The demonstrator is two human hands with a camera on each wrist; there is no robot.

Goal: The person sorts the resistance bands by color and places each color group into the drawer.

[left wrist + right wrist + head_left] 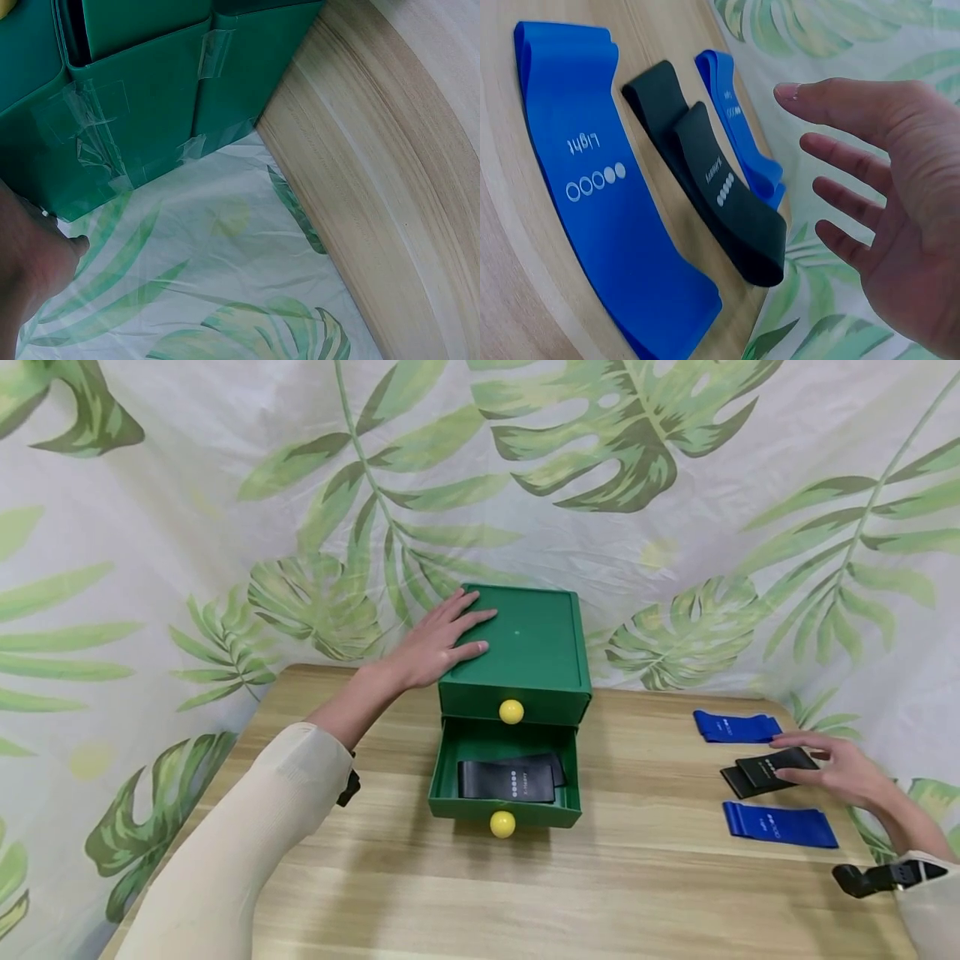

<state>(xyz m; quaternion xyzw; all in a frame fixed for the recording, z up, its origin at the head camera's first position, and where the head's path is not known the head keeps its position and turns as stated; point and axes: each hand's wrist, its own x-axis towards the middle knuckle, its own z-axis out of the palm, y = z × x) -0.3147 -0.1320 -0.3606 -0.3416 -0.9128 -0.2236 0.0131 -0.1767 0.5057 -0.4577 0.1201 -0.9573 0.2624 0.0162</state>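
Observation:
My left hand (pixel 435 643) rests with its fingers spread on the top of a green two-drawer box (pixel 528 643). In the left wrist view only part of that hand (pixel 34 251) shows, beside the taped green panels. The lower drawer (pixel 442 777) is pulled out, and folded black resistance bands (pixel 487 779) lie in it. My right hand (pixel 847 772) hovers at a folded black resistance band (pixel 776 770) on the table. In the right wrist view the thumb and fingers (pixel 847 161) are apart from each other, with nothing between them.
Blue resistance bands lie on either side of the black one: one farther back (pixel 738 727), one nearer (pixel 780 825). Yellow round knobs (pixel 512 712) stick out from the drawer fronts. A leaf-patterned cloth (pixel 675 543) hangs behind the wooden table (pixel 375 877).

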